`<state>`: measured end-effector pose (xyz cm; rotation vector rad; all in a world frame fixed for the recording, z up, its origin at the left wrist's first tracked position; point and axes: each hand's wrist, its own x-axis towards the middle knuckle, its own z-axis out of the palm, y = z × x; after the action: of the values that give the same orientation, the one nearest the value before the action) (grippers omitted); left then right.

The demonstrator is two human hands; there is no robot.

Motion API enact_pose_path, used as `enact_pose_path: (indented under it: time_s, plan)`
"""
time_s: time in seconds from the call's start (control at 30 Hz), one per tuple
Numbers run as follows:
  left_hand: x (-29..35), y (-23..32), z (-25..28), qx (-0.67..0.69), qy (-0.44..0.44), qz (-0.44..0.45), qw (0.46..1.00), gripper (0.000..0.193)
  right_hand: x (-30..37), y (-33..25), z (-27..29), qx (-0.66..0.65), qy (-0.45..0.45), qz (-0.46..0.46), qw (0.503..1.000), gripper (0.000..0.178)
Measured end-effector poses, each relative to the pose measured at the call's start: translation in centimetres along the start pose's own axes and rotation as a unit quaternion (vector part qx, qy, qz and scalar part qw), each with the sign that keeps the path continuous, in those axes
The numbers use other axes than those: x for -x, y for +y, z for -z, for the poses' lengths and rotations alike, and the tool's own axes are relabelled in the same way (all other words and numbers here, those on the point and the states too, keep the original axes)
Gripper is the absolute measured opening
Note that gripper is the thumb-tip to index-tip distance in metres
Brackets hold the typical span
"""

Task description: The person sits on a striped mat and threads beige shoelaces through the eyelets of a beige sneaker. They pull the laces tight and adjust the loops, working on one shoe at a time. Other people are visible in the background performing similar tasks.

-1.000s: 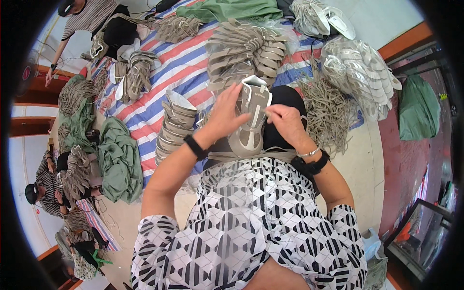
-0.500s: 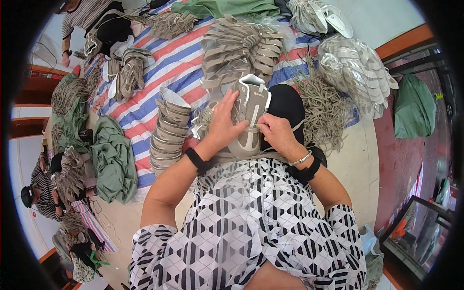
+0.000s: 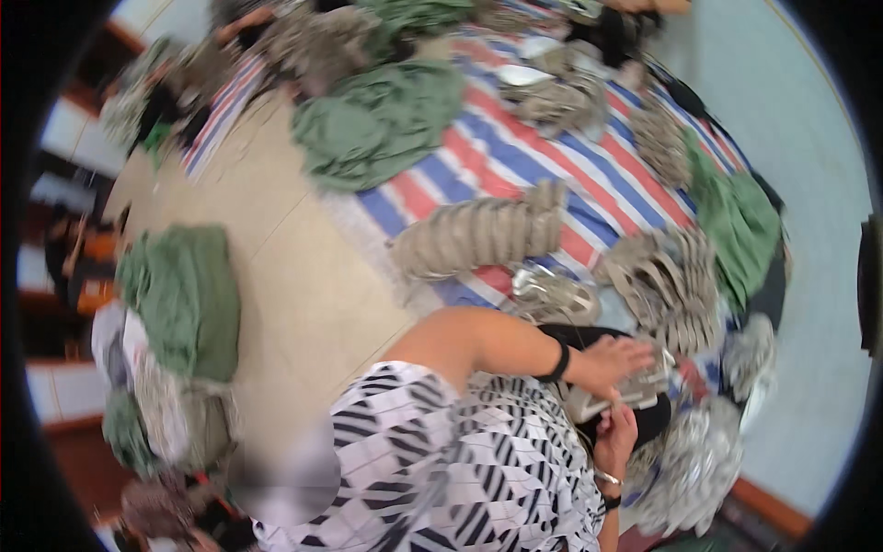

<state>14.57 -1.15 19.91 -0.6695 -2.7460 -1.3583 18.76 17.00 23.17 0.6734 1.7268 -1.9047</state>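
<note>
A beige-grey shoe upper (image 3: 653, 375) with pale trim lies over my lap, partly covered by my hands and blurred. My left hand (image 3: 607, 363) rests across it with its fingers stretched out and the thumb reaching toward my other hand. Right beside the thumb, my right hand (image 3: 614, 436) is closed in a pinch at the upper's near edge. A thin beige shoelace seems to sit in that pinch, though blur hides its run. Black cloth (image 3: 651, 421) on my lap shows around the upper.
A row of nested beige uppers (image 3: 483, 235) lies on the striped sheet (image 3: 515, 138), with another fanned stack (image 3: 667, 281) farther right. Plastic-wrapped white-grey pieces (image 3: 690, 460) sit beside my right hand. Green cloth bundles (image 3: 382, 120) and a green sack (image 3: 189, 299) are on the left.
The view has swung to the left, so my hands and the upper now appear at the right. My left hand still lies on the upper; my right hand still pinches close to it.
</note>
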Motion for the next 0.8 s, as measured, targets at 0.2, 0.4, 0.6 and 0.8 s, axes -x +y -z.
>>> enact_pose_path:
  time_s: [0.2,0.4,0.6,0.8]
  plan:
    - [1.3,0.1,0.2,-0.001,0.015,0.021,1.000,0.097,1.2,0.5,-1.4,0.118,-0.006,0.073,0.990,0.008]
    - [1.3,0.6,0.9,-0.043,0.026,-0.028,0.998,0.087,2.1,1.1,-1.2,0.068,0.032,0.085,0.994,0.009]
    - [1.3,0.3,1.6,-0.044,0.070,-0.140,0.987,0.057,1.2,1.8,-1.9,0.167,0.074,0.200,0.963,0.008]
    - [0.8,1.4,2.9,-0.100,0.010,-0.209,0.973,0.043,1.8,1.9,-1.3,0.062,0.101,0.205,0.972,0.009]
